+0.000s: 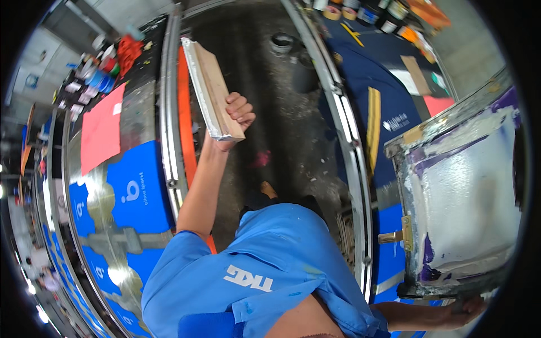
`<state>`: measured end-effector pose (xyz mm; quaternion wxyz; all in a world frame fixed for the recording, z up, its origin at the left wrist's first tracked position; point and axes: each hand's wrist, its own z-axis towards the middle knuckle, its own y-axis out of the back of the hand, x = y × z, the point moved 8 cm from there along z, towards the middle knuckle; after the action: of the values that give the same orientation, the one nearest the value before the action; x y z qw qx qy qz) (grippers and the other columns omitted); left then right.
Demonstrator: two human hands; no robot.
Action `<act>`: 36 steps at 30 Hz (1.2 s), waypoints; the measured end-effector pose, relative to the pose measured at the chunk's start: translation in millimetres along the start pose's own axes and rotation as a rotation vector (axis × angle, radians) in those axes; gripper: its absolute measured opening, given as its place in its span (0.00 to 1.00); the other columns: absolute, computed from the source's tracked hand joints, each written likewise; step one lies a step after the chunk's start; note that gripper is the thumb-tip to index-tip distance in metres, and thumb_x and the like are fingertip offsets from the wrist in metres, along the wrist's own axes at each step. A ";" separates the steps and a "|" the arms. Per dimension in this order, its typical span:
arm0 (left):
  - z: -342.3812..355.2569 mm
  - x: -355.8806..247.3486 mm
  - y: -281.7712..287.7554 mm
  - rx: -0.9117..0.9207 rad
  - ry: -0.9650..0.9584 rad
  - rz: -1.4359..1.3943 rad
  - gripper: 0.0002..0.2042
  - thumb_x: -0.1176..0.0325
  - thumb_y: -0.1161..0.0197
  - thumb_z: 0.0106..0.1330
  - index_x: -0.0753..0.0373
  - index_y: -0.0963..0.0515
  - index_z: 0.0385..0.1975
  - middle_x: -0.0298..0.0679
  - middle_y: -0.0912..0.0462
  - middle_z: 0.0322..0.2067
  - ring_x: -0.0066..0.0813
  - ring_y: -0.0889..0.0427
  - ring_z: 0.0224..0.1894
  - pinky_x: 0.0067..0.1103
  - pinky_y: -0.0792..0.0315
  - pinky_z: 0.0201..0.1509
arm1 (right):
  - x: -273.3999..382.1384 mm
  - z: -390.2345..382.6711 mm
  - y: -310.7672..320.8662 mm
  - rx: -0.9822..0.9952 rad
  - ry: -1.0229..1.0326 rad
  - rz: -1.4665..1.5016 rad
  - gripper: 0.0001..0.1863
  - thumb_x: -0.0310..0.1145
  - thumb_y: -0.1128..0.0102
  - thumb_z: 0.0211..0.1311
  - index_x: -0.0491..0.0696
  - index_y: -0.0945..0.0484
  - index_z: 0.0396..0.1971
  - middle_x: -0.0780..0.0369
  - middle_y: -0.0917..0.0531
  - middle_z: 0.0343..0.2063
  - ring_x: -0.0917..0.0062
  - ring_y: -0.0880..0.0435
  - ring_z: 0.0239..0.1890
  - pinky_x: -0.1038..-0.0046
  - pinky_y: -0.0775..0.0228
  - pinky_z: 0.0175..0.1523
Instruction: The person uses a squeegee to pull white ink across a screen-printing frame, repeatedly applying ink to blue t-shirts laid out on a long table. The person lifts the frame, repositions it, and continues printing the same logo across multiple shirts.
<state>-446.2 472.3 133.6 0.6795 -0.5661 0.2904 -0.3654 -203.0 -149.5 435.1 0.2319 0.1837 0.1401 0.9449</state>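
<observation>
My left hand [241, 112] is wrapped round a wooden squeegee [211, 84], raised over the aisle. White ink coats the squeegee's left long edge. At the lower right, my right hand [469, 311] grips the near edge of a screen printing frame [414, 169], partly blurred and partly hidden by it. The frame is tilted up above the right-hand table, with white and purple ink smeared round its mesh. A brass-coloured hinge or clamp [407, 233] sticks out from its left side. Blue printed fabric [389, 242] lies on the table beneath it.
Metal rails [346, 121] edge the tables on both sides of the aisle. On the left table [147, 112] lie blue printed pieces [141, 186] and a pink sheet [103, 129]. Ink containers [100, 81] crowd its far end. A bucket [282, 43] stands on the aisle floor.
</observation>
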 end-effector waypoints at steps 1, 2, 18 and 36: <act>-3.4 -8.8 -2.9 0.013 -0.029 -0.006 0.08 0.64 0.43 0.70 0.58 0.29 0.28 0.29 0.34 0.20 0.22 0.35 0.24 0.20 0.37 0.33 | -0.2 1.2 -31.0 0.011 -0.065 0.063 0.36 0.56 0.42 0.60 0.42 0.23 0.59 0.59 0.20 0.41 0.82 0.34 0.28 0.80 0.48 0.32; -5.7 -12.0 -8.7 0.027 -0.053 -0.003 0.08 0.65 0.43 0.70 0.58 0.29 0.29 0.28 0.34 0.20 0.22 0.34 0.24 0.19 0.37 0.34 | -6.8 -5.1 -63.0 0.023 -0.145 0.136 0.36 0.56 0.42 0.60 0.42 0.23 0.59 0.59 0.21 0.40 0.83 0.34 0.28 0.80 0.47 0.32; 122.9 -103.1 39.1 -0.009 -0.105 0.367 0.32 0.34 0.59 0.74 0.60 0.24 0.50 0.49 0.34 0.71 0.36 0.26 0.68 0.33 0.20 0.58 | 190.9 -68.3 -675.8 0.689 -0.650 1.053 0.32 0.52 0.42 0.63 0.43 0.23 0.57 0.63 0.22 0.37 0.84 0.32 0.27 0.79 0.42 0.32; 262.5 -365.8 40.1 -0.501 -0.600 0.393 0.30 0.32 0.50 0.71 0.52 0.16 0.47 0.31 0.16 0.32 0.16 0.18 0.30 0.22 0.21 0.32 | 324.6 64.2 -1005.1 0.769 -0.657 1.208 0.27 0.49 0.43 0.66 0.44 0.24 0.55 0.66 0.23 0.33 0.85 0.30 0.27 0.78 0.37 0.32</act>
<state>-433.7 924.1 137.2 0.6322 -0.7284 0.2621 0.0331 -55.6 878.5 232.3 -0.3720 0.5652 0.2575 0.6899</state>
